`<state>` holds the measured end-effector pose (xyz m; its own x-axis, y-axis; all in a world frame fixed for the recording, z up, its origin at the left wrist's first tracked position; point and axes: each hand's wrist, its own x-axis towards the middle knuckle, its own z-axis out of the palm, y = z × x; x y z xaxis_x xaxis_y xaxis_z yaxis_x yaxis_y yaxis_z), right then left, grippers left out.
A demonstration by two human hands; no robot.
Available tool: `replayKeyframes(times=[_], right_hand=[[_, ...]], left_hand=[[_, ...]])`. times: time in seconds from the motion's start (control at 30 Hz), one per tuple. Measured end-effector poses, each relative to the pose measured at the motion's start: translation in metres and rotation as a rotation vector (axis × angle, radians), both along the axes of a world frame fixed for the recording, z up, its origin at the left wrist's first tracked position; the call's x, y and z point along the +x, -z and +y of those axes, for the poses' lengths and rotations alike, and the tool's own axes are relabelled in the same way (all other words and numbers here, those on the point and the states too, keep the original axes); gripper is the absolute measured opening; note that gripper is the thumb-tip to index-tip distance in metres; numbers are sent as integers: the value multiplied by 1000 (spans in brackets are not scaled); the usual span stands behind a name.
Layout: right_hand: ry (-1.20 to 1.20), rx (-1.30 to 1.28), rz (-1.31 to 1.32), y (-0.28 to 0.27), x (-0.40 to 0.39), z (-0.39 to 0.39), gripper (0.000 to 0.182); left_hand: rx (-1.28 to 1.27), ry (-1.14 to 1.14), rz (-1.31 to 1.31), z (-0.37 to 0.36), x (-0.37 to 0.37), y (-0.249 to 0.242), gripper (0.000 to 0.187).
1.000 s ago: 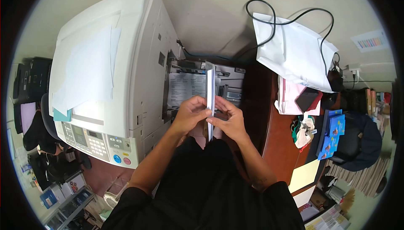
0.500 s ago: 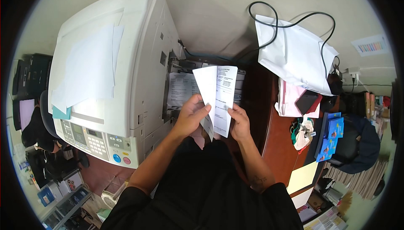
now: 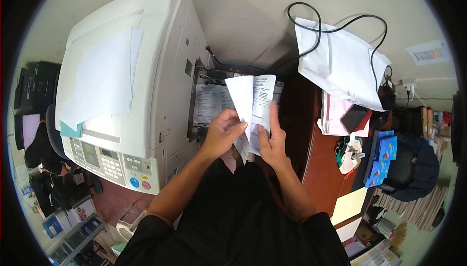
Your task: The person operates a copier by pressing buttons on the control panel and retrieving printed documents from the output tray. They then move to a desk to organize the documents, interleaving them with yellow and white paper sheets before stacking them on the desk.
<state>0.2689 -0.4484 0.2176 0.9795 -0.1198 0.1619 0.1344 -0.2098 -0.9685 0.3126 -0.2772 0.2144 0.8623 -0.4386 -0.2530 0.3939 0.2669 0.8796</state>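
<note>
Between my hands are printed paper sheets (image 3: 262, 93), held in front of my body. A blank white face folds back on the left, while the right part shows printed text. My left hand (image 3: 224, 133) pinches the left edge, thumb on top. With its thumb on the printed face and index finger stretched up along the right edge, my right hand (image 3: 273, 142) grips the other side. Just behind, more printed sheets (image 3: 206, 103) lie in the output tray of a white copier (image 3: 168, 71).
Loose white sheets (image 3: 102, 71) cover the copier lid. At right, a brown table (image 3: 318, 159) bears a large white bag (image 3: 335, 66), a black cable (image 3: 318, 27), a dark phone (image 3: 355, 117) and blue packets (image 3: 382, 159). A person (image 3: 41, 151) is at far left.
My right thumb has slid inward over the printed face and my right index finger now points up. The folded sheets shifted slightly right; my left hand keeps its hold.
</note>
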Motion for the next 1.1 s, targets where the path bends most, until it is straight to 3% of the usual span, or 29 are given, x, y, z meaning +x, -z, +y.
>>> replayKeyframes(times=[0.1,0.2,0.4,0.7,0.9,1.1], right_hand=[[-152,-89,19,1,4,-10,44],[-121,40,79,-7,4,-5,39],[-165,11,101,-3,3,-3,47],[-193,257,137,1,-1,-4,44],[-137,386,136,-8,0,2,50],[36,318,202,20,0,9,47]], left_hand=[[-27,-23,24,0,-1,-1,21],[-34,-18,23,2,-1,-3,21],[-24,7,12,5,-5,-4,23],[-47,11,-56,7,-7,-4,24],[4,-47,-56,4,-9,-5,18],[55,-150,32,-3,-15,-1,17]])
